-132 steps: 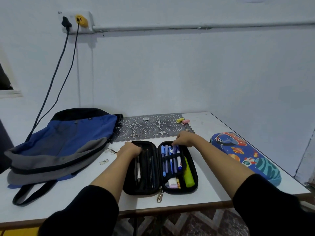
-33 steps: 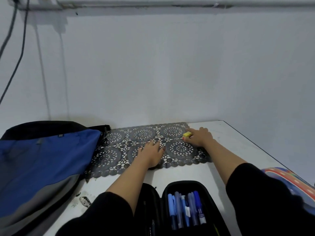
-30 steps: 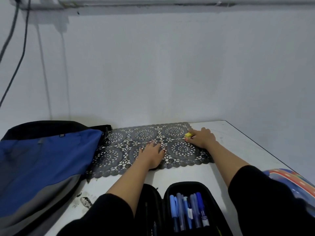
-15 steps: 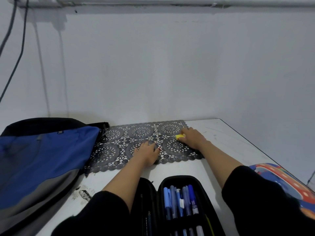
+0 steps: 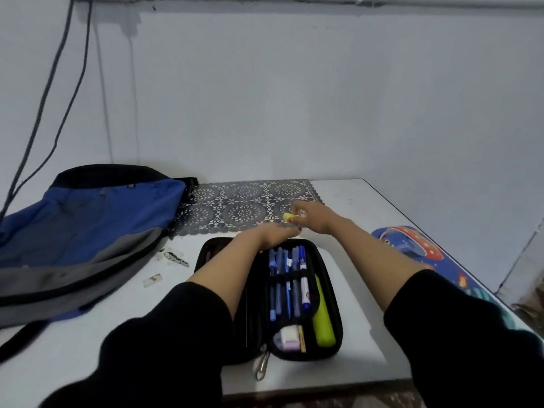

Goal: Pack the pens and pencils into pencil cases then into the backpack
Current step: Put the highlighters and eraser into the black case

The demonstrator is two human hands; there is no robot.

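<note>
One small yellow item, likely an eraser or sharpener, has come off the lace mat. It is now pinched in the grip of the right hand, just above the mat's near edge and just beyond the far end of the open black pencil case. A second ago both hands were stretched out on the mat; both have since drawn back toward the case. The left hand is at the case's far rim, fingers toward the right hand.

Judgement: stray small items are being gathered for the case, which already carries a row of pens, a green highlighter and an eraser. Zipping and loading into the backpack, at the left of the surface, are not yet done.

Visibility:
- Motion blur prevents any finding on whether the left grip is spread or holding something.
- The left forearm covers much of the case's left half.
- The space-print pencil case, at the right, is partly behind the right arm and appears closed.
- A pale speck beside the yellow item cannot be identified.
</note>
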